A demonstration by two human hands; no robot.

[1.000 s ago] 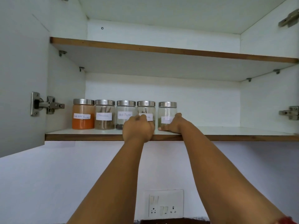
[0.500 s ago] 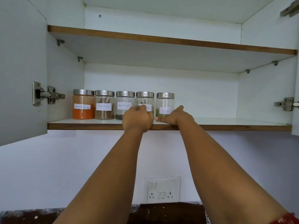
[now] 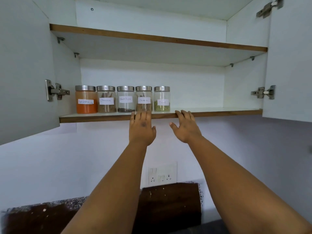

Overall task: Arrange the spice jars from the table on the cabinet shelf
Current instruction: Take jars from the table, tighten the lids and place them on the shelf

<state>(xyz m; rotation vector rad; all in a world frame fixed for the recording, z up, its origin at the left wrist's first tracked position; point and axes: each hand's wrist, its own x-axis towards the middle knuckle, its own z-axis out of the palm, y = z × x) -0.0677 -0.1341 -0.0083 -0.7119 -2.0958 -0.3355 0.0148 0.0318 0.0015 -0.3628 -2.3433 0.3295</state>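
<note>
Several glass spice jars with steel lids and white labels stand in a row on the left part of the lower cabinet shelf (image 3: 211, 113): red chilli powder (image 3: 85, 99), cinnamon (image 3: 106, 99), black pepper (image 3: 125, 99), a fourth jar (image 3: 143, 98) and fennel (image 3: 161, 98). My left hand (image 3: 141, 129) is just below the shelf edge, under the fourth jar, fingers apart and holding nothing. My right hand (image 3: 186, 127) hangs open to the right of the fennel jar, fingertips level with the shelf edge. Neither hand touches a jar.
The cabinet doors stand open at the left (image 3: 25, 73) and right (image 3: 290, 65). An upper shelf (image 3: 152, 38) runs above the jars. Below on the wall is a switch and socket plate (image 3: 162, 173), with a dark counter (image 3: 168, 205) beneath.
Both hands have let go of the fourth jar and the fennel jar and dropped below the shelf edge, fingers spread. The view has tilted down a little.
</note>
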